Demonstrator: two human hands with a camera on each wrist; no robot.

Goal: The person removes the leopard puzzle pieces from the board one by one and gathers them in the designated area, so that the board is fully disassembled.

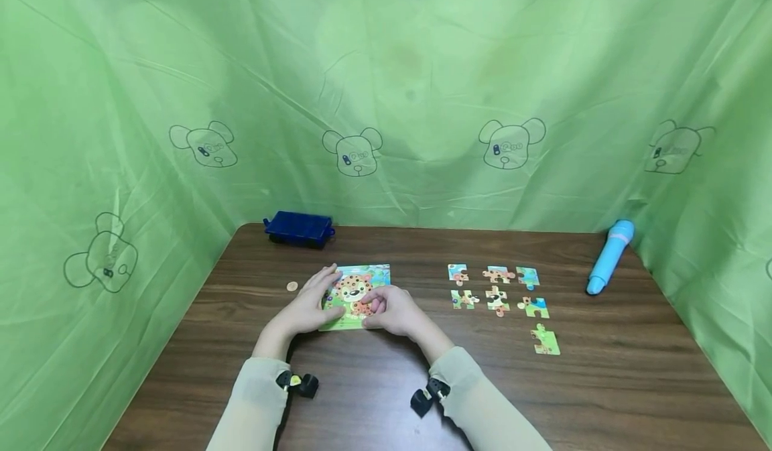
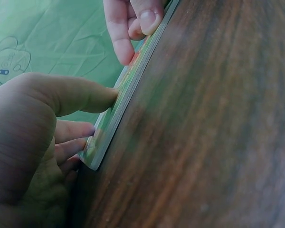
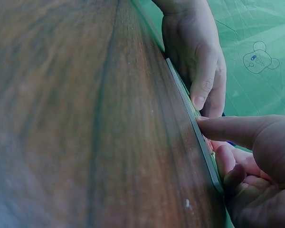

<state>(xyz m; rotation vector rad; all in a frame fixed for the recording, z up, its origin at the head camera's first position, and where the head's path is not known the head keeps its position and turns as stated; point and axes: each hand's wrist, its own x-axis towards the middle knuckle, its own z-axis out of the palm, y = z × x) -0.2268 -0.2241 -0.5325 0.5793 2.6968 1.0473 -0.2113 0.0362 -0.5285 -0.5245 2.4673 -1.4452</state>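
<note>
A jigsaw board (image 1: 376,275) with a spotted cub picture lies flat on the table. My left hand (image 1: 307,303) lies along its left side, the thumb (image 2: 92,95) resting on the front border and the other fingers stretched along the left edge. Over the board's right front part is my right hand (image 1: 392,310), with its thumb (image 3: 228,128) touching the near edge and several fingers (image 3: 225,161) curled over the picture. Whether a piece is between those fingers is hidden. To the right lie several loose jigsaw pieces (image 1: 497,298), spread apart from one another.
A dark blue toy cart (image 1: 298,228) stands at the back left. A small round disc (image 1: 292,286) lies left of my left hand. At the back right is a light blue toy microphone (image 1: 610,256). Green cloth (image 1: 422,189) walls in the wooden table (image 1: 603,397).
</note>
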